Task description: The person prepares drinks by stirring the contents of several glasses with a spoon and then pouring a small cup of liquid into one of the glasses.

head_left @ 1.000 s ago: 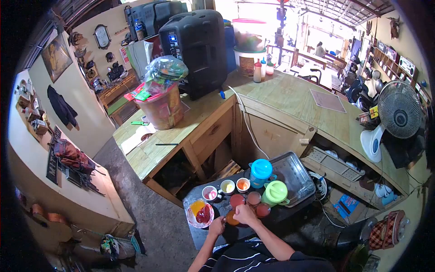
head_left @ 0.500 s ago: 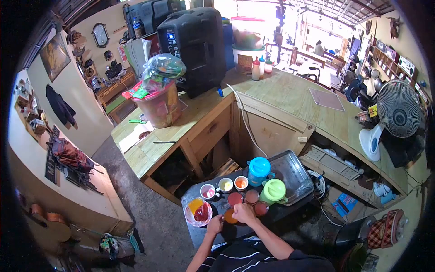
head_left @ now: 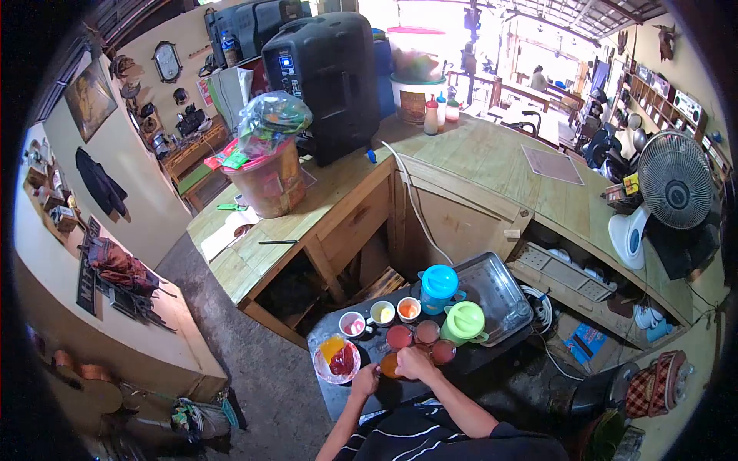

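Down low in the view, both hands meet at an orange drink glass (head_left: pixel 390 366) on the dark surface (head_left: pixel 347 406). The left hand (head_left: pixel 367 379) is curled, knuckles up, just at the glass's near-left side. The right hand (head_left: pixel 416 363) is curled too, against its right side and partly covering it. Whether either one actually grips it is too small to tell.

Around the glass:
- three reddish glasses (head_left: pixel 399 336) sit just behind it, close together
- three small cups (head_left: pixel 383 313) stand in a row behind those, with pink, yellow and orange insides
- a plate (head_left: pixel 324 371) holding orange and red food is just left of the left hand
- a blue-lidded pitcher (head_left: pixel 440 286) and a green pitcher (head_left: pixel 465 323) stand to the right, at the edge of a metal tray (head_left: pixel 503 288)

Farther back there is a wooden counter (head_left: pixel 492 161) with a black speaker (head_left: pixel 330 69) and a bagged bucket (head_left: pixel 269 169). A fan (head_left: pixel 675 184) is at far right.
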Action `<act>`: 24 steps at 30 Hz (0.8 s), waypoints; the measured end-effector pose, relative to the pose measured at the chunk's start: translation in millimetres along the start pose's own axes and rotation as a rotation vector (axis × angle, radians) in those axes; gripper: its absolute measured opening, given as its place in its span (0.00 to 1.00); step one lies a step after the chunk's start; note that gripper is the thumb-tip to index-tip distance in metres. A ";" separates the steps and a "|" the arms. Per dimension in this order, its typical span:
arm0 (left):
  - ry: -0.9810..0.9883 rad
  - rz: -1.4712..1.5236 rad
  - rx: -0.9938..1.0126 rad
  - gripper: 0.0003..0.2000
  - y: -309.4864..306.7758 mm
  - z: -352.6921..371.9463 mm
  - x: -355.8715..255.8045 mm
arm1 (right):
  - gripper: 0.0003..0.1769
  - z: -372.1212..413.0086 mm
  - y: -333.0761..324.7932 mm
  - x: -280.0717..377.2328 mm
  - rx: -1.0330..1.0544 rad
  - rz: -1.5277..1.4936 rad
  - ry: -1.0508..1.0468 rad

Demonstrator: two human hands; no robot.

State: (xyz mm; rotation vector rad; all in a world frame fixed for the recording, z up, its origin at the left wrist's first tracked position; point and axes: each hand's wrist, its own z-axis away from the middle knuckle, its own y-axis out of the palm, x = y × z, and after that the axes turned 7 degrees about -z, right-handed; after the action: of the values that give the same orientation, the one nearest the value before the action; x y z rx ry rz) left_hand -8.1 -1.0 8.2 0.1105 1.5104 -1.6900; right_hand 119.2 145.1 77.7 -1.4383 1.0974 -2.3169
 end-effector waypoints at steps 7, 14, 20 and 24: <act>0.034 0.052 -0.044 0.13 21.5 -8.0 23.4 | 0.09 -0.2 -0.4 14.4 -0.135 -0.285 0.065; 0.009 0.031 -0.031 0.12 4.2 -1.0 3.0 | 0.09 -6.0 18.5 -14.4 0.174 -0.032 -0.027; 0.017 0.049 -0.034 0.13 9.3 -2.3 10.0 | 0.08 -4.6 13.6 -0.4 -0.219 -0.328 0.002; 0.012 0.035 -0.047 0.12 10.2 -2.6 6.5 | 0.08 -0.2 -4.7 0.2 -0.216 -0.036 0.048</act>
State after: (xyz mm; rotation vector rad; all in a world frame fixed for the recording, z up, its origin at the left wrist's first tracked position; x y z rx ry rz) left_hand -7.0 -1.3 -4.0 0.1217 1.5473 -1.6284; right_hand 119.9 148.4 80.9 -1.4931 1.3834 -2.3278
